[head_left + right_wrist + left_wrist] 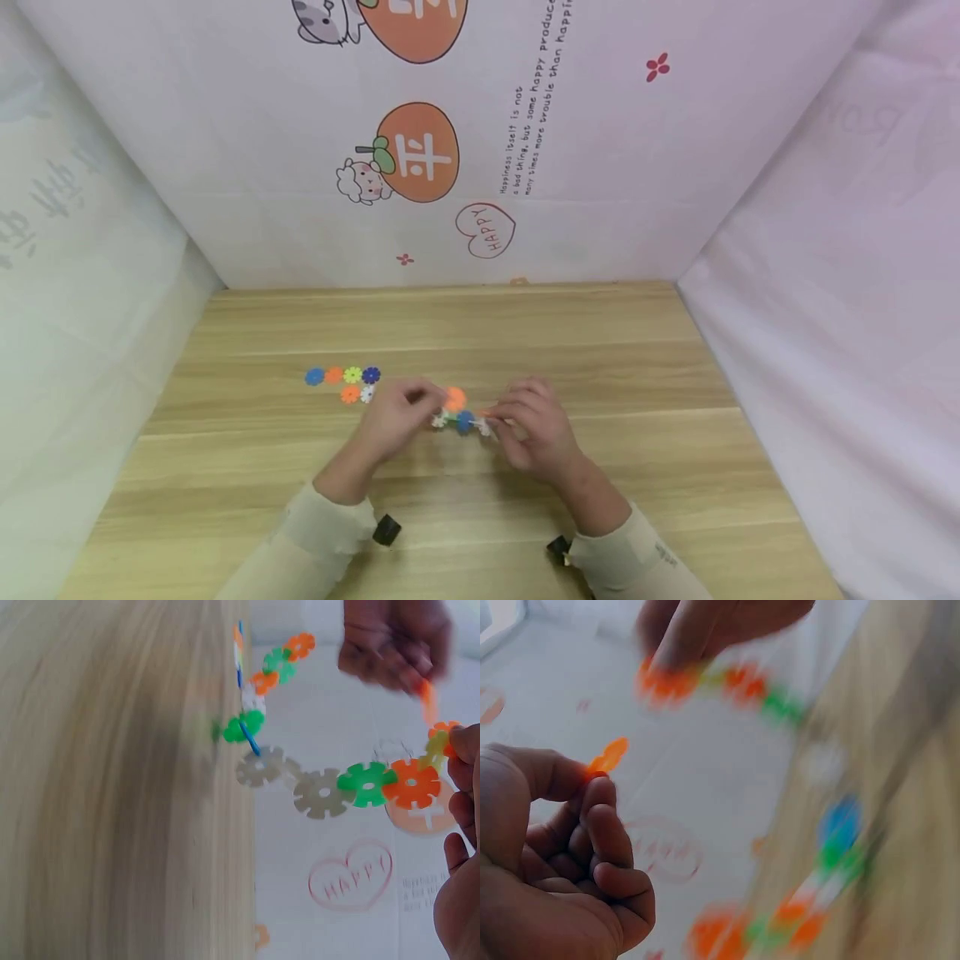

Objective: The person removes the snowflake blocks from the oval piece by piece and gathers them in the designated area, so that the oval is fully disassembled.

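My left hand (pixel 393 417) pinches a single orange notched plastic disc (pixel 611 756) between thumb and forefinger, apart from the chain. My right hand (pixel 536 429) pinches the orange end disc (pixel 444 735) of a chain of interlocking flower-shaped discs (pixel 367 784). Orange, green, yellow-green, white or clear pieces and a blue disc (pixel 465 422) make up this chain, which curves between the hands. Its other end, an orange disc (pixel 300 646), hangs free in the right wrist view. Both hands are above the table, and the left wrist view is blurred.
Several loose discs lie on the wooden table (pixel 637 350), left of my left hand, among them a light blue disc (pixel 315 377), a yellow-green disc (pixel 352 375) and a dark blue disc (pixel 371 375). Printed white cloth (pixel 585 233) walls the back and both sides.
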Tool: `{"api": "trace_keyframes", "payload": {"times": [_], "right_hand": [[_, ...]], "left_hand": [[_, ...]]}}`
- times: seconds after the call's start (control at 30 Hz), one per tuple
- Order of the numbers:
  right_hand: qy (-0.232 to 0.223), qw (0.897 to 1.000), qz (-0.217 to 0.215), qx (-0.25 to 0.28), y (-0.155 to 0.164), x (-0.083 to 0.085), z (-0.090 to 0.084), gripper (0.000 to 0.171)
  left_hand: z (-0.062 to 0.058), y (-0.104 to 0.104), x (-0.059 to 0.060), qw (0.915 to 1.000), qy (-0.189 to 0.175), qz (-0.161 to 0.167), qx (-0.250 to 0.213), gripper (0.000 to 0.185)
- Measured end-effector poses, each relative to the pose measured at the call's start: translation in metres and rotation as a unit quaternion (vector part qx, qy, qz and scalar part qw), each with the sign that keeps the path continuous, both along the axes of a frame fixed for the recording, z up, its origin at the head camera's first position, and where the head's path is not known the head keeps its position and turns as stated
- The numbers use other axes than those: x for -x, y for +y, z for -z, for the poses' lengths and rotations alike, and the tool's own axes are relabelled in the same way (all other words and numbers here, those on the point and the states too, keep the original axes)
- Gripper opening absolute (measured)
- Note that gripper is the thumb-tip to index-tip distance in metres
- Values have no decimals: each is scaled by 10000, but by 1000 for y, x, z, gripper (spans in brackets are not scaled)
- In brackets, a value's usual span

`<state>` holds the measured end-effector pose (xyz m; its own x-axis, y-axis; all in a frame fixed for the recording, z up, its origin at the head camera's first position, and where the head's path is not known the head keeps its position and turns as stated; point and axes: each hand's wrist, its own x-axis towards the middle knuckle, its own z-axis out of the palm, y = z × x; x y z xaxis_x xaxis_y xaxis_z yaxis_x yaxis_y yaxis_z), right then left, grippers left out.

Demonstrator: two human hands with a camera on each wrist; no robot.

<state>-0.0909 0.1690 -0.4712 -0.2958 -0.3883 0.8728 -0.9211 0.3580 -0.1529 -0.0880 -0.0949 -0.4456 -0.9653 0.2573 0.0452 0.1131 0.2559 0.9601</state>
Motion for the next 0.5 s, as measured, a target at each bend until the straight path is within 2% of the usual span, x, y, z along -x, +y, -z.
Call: {"api": "trace_keyframes", "payload": {"times": [0.13,0.23,0.33,0.5], "right_hand": [[-56,9997,23,246,14,2,1,12],[-162,9994,88,277,21,3,1,11],[-174,9994,131,270,23,3,2,8],[-195,9991,205,320,22,2,2,12]], "left_hand": [[-9,-24,6,9984,-49,-563,10,22],[-13,-35,11,9987,-98,-471,170,28],[-10,-43,13,9989,-112,-398,227,31],[-3,-60,13,9972,-217,-694,178,32]]}}
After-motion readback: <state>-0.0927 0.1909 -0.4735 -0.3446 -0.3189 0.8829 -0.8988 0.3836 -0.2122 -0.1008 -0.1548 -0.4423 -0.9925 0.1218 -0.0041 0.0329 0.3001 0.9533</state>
